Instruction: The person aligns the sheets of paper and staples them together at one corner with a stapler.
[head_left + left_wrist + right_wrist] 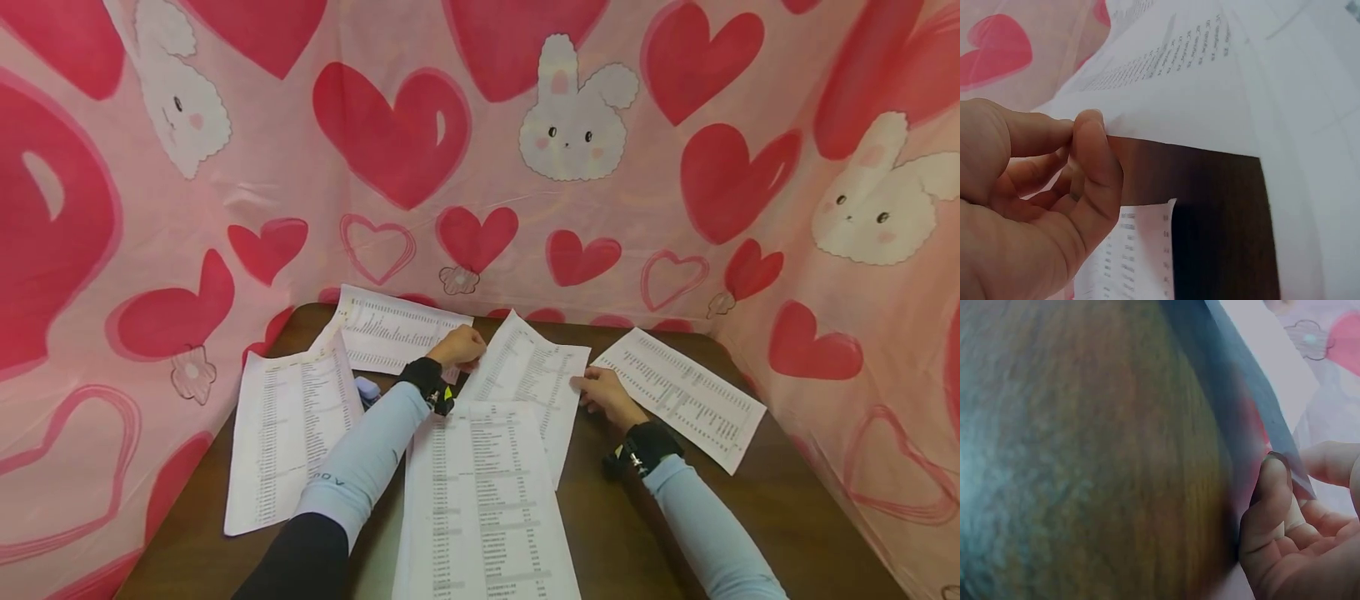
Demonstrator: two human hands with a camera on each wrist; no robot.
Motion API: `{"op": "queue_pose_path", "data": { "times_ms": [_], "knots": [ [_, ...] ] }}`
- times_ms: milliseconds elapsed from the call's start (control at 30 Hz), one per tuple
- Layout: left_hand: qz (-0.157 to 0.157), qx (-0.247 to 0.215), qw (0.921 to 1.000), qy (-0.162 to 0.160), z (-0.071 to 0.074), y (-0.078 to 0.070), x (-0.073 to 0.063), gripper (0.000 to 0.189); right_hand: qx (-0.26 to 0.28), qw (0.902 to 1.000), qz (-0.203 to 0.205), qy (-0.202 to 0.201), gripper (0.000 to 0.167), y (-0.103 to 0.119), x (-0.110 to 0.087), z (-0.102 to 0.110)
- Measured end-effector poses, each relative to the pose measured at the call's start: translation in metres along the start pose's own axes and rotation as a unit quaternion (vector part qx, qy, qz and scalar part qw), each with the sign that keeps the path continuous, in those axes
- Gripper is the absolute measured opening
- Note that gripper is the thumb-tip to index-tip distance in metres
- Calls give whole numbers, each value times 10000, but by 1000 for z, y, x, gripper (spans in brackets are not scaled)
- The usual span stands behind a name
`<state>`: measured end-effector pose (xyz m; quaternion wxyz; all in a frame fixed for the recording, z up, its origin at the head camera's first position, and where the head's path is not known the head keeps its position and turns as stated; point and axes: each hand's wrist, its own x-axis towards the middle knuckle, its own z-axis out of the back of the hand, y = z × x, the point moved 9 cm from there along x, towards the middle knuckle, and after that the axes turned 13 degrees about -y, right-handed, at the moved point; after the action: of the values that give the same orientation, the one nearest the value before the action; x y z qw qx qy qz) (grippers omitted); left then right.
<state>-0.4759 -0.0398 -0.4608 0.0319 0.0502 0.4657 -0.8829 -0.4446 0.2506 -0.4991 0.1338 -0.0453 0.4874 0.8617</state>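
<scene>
Nearest long white printed sheet [491, 508]: on brown wooden table [607, 533]
Held white printed sheet [536, 367]: just beyond nearest sheet
Left hand [459, 347]: fingers pinch its left edge
Right hand [607, 395]: fingers seemingly pinch its right edge

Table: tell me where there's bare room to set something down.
Bare wood on the table shows between the front sheet and the right sleeve, right of that sleeve below the far-right sheet, and below the far-left sheet. Crowded: the center, where the left hand and right hand pinch the middle sheet.
</scene>
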Motion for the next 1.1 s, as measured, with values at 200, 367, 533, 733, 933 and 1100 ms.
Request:
{"op": "queue_pose_path", "data": {
  "times_ms": [200,367,533,733,933,1100],
  "knots": [
    [-86,136,9999,-29,3,-1,1,11,59,10000,34,-39,32,2,3,-3],
    [-358,372,9984,-235,9,-3,4,22,251,9993,232,-168,23,11,5,1],
    [-693,281,9950,-660,23,-14,4,18,375,9970,572,-363,24,37,8,13],
    [-768,-2,9902,-1163,41,-28,5,20,466,9944,829,-456,28,73,10,26],
    [-1157,-43,9835,-1391,59,-48,6,26,467,9906,1220,-417,29,99,9,39],
    [-1479,-96,9778,-1480,74,-62,3,26,177,9863,1550,-536,33,118,4,47]
  ]
}}
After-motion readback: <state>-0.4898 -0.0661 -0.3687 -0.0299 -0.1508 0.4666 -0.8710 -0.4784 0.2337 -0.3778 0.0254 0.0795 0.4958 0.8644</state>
